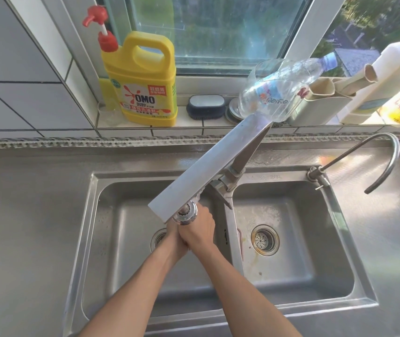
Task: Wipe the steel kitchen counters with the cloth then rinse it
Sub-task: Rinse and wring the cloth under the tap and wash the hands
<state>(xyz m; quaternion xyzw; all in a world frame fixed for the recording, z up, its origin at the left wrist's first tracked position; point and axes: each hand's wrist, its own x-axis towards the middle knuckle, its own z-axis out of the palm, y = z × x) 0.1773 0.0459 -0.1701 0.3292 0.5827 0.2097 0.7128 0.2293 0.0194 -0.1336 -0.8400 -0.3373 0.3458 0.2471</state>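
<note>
Both my hands are pressed together in the left basin of the steel double sink (89,229), right under the head of the wide flat faucet (208,166). My right hand (197,231) lies on top with its fingers curled over my left hand (176,243), which is mostly hidden beneath it. No cloth shows; the faucet head and my right hand cover whatever is between my palms. I cannot make out running water. The steel counter (24,190) surrounds the sink on all sides.
A thin gooseneck tap (388,152) stands at the sink's back right. On the tiled sill are a yellow detergent jug (143,86), a dark brush (206,105), a clear plastic bottle (274,93), a grey holder (315,108) and a white bottle (386,76). The right basin's drain strainer (264,239) is uncovered.
</note>
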